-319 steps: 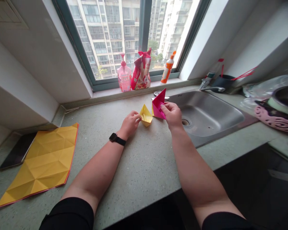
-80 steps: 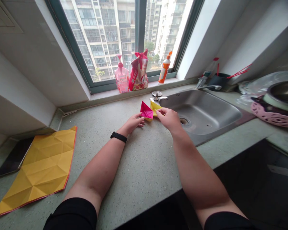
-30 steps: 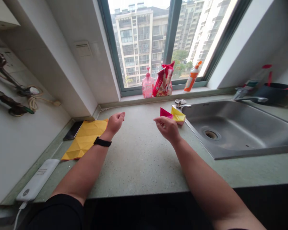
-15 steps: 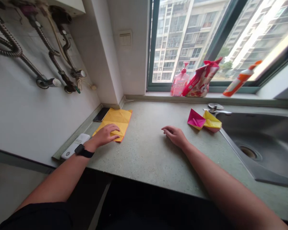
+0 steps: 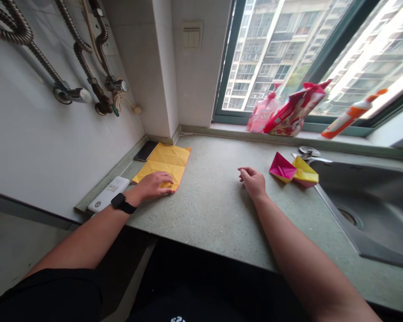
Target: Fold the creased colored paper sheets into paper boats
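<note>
Creased yellow origami paper with an orange-red edge lies on the left of the counter. On its near part rests my left hand, palm down, fingers laid over the sheet, thumb close to the near corner; a dark watch is on that wrist. My right hand rests on the counter with its fingers curled in and the thumb against them. No object shows in it. Just right of it stand two folded paper pieces, one magenta inside and one yellow inside, touching each other.
A dark phone and a white power bank lie along the left wall. The metal sink is on the right. On the windowsill stand a pink pump bottle, a red bag and an orange-white bottle.
My left hand has lowered onto the paper, its fingers less spread. The right hand's fingers have curled in more. The whole view has shifted slightly.
</note>
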The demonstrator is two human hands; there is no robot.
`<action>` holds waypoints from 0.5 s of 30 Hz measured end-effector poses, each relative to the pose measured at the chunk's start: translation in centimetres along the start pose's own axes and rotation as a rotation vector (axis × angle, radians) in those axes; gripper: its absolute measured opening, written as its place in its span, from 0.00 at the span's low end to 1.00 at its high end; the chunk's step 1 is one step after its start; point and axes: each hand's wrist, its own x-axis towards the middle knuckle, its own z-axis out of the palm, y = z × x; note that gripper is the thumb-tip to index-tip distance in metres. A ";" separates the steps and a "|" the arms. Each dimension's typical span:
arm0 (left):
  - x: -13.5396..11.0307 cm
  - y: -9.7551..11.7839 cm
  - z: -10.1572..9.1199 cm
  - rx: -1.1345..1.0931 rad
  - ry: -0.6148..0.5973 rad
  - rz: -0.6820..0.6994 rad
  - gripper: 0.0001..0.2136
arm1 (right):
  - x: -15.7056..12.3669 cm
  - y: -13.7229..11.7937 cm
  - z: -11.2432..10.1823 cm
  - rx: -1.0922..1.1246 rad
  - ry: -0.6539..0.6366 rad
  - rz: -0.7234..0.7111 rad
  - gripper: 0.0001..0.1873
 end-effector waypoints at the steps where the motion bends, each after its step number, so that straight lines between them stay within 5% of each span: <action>1: 0.0 0.0 -0.1 -0.009 -0.006 0.000 0.11 | -0.1 -0.1 -0.1 0.012 -0.006 0.005 0.23; 15: 0.4 -0.1 -0.6 -0.081 -0.029 -0.003 0.08 | -0.4 -0.6 -1.2 0.118 -0.124 0.044 0.22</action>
